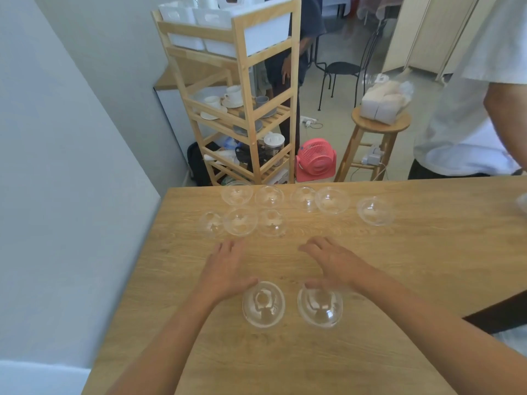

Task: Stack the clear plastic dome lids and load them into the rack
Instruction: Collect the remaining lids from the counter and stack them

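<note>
Two clear plastic dome lids sit near me on the wooden table (399,280): one on the left (263,305) and one on the right (320,307). My left hand (226,269) hovers flat just beyond the left lid, fingers apart, holding nothing. My right hand (333,262) is spread above the table, its thumb at the far rim of the right lid. Several more dome lids lie in two rows near the table's far edge (241,221), with one apart at the right (375,210). The wooden rack (245,109) stands on the floor beyond the table.
A wall runs along the left of the table. A pink fan (315,159) and a wooden stool (380,124) with a bag on it stand on the floor beyond. One person in a white shirt (470,109) stands at the far right, another behind the rack.
</note>
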A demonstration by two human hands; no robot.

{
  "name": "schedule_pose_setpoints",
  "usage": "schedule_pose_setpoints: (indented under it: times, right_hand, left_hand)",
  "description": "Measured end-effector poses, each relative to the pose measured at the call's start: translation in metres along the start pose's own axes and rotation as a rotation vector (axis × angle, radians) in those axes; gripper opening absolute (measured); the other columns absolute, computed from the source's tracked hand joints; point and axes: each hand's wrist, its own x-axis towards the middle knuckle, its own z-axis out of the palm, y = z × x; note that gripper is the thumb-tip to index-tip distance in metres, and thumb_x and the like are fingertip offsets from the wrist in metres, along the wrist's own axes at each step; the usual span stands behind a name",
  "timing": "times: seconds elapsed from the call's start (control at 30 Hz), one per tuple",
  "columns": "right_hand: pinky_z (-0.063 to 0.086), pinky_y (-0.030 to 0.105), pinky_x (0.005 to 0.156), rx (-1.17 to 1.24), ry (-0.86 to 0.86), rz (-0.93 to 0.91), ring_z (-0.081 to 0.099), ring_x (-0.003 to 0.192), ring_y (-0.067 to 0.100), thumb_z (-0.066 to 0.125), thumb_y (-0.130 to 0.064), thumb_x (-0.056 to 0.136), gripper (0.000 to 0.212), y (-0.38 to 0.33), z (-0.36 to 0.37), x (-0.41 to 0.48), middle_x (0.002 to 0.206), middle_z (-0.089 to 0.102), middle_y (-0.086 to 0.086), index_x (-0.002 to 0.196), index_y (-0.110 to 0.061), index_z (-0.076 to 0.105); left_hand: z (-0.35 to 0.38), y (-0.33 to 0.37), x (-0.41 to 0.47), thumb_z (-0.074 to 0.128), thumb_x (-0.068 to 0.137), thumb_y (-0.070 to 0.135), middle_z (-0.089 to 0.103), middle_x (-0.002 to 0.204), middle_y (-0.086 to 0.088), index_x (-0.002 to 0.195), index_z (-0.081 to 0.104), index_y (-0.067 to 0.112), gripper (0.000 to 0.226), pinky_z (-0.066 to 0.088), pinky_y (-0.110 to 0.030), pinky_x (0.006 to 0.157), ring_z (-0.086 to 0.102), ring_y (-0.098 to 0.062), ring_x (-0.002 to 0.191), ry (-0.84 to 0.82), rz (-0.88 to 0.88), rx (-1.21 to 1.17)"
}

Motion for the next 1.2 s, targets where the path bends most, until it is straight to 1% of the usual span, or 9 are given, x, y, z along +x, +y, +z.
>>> schedule_pose_setpoints:
  times: [0.1, 0.2, 0.53, 0.67, 0.77, 0.87, 0.97, 1.07, 1.2]
  right_hand:
    - [0.035, 0.041, 0.111, -0.011, 0.02, 0.004, 0.023, 0.141, 0.022, 0.066, -0.057, 0.084, 0.084, -0.005, -0.019, 0.032, 0.155, 0.024, 0.001, 0.152, -0.027, 0.026]
    - [0.036, 0.04, 0.109, -0.024, 0.013, -0.003, 0.024, 0.14, 0.022, 0.069, -0.053, 0.083, 0.085, -0.013, -0.032, 0.067, 0.153, 0.026, 0.002, 0.151, -0.025, 0.028]
    - [0.037, 0.042, 0.11, -0.165, -0.091, 0.008, 0.017, 0.145, 0.026, 0.077, -0.043, 0.078, 0.093, -0.03, -0.029, 0.149, 0.159, 0.016, 0.008, 0.151, -0.022, 0.024]
    - [0.037, 0.043, 0.11, -0.172, -0.108, 0.02, 0.024, 0.142, 0.028, 0.077, -0.039, 0.08, 0.091, -0.026, -0.021, 0.154, 0.157, 0.02, 0.009, 0.151, -0.022, 0.023]
    - [0.044, 0.038, 0.1, -0.144, -0.083, 0.022, 0.038, 0.129, 0.027, 0.072, -0.029, 0.084, 0.076, -0.021, -0.022, 0.152, 0.144, 0.033, 0.008, 0.147, -0.023, 0.03]
    - [0.045, 0.035, 0.095, -0.135, -0.099, 0.031, 0.042, 0.121, 0.024, 0.072, -0.028, 0.084, 0.07, -0.014, -0.023, 0.146, 0.135, 0.039, 0.006, 0.142, -0.023, 0.035]
    - [0.047, 0.038, 0.096, -0.103, -0.139, 0.05, 0.041, 0.121, 0.025, 0.08, -0.031, 0.077, 0.077, -0.008, -0.021, 0.138, 0.132, 0.038, 0.006, 0.139, -0.024, 0.035]
    - [0.047, 0.039, 0.095, -0.07, -0.153, 0.053, 0.041, 0.12, 0.024, 0.086, -0.033, 0.071, 0.088, -0.005, -0.013, 0.131, 0.135, 0.039, 0.005, 0.14, -0.023, 0.033]
    - [0.047, 0.038, 0.096, -0.077, -0.117, 0.054, 0.041, 0.12, 0.023, 0.086, -0.035, 0.068, 0.09, -0.004, 0.007, 0.121, 0.137, 0.043, 0.005, 0.138, -0.024, 0.03]
  left_hand:
    - [-0.024, -0.01, 0.029, 0.076, 0.074, 0.051, 0.031, 0.151, -0.005, 0.152, 0.02, 0.022, 0.1, 0.031, -0.042, 0.114, 0.026, -0.025, 0.139, 0.02, -0.025, 0.063]
    - [-0.036, -0.016, 0.06, 0.078, 0.073, 0.051, 0.032, 0.15, -0.006, 0.151, 0.021, 0.024, 0.1, 0.031, -0.045, 0.113, 0.028, -0.027, 0.138, -0.029, -0.004, 0.197]
    - [-0.031, -0.019, 0.13, 0.086, 0.067, 0.037, 0.022, 0.154, -0.007, 0.153, 0.014, 0.025, 0.113, 0.027, -0.047, 0.111, 0.021, -0.03, 0.139, -0.176, 0.113, 0.502]
    - [-0.03, -0.018, 0.143, 0.083, 0.069, 0.027, 0.021, 0.154, -0.008, 0.153, 0.014, 0.026, 0.109, 0.026, -0.048, 0.111, 0.02, -0.031, 0.14, -0.202, 0.147, 0.564]
    - [-0.032, -0.018, 0.149, 0.081, 0.071, 0.019, 0.023, 0.154, -0.009, 0.154, 0.012, 0.027, 0.108, 0.026, -0.048, 0.11, 0.02, -0.031, 0.14, -0.229, 0.173, 0.606]
    - [-0.032, -0.017, 0.152, 0.077, 0.073, 0.014, 0.029, 0.151, -0.008, 0.153, 0.014, 0.026, 0.103, 0.026, -0.046, 0.11, 0.024, -0.031, 0.138, -0.242, 0.207, 0.653]
    - [-0.032, -0.016, 0.154, 0.076, 0.074, 0.015, 0.034, 0.146, -0.008, 0.152, 0.02, 0.027, 0.097, 0.026, -0.046, 0.109, 0.028, -0.03, 0.134, -0.235, 0.242, 0.687]
    - [-0.034, -0.013, 0.154, 0.081, 0.072, 0.026, 0.038, 0.142, -0.01, 0.15, 0.023, 0.031, 0.097, 0.024, -0.047, 0.11, 0.031, -0.031, 0.132, -0.234, 0.267, 0.687]
    - [-0.037, -0.008, 0.145, 0.078, 0.07, 0.04, 0.042, 0.133, -0.007, 0.142, 0.031, 0.035, 0.086, 0.028, -0.043, 0.105, 0.039, -0.027, 0.122, -0.167, 0.295, 0.473]
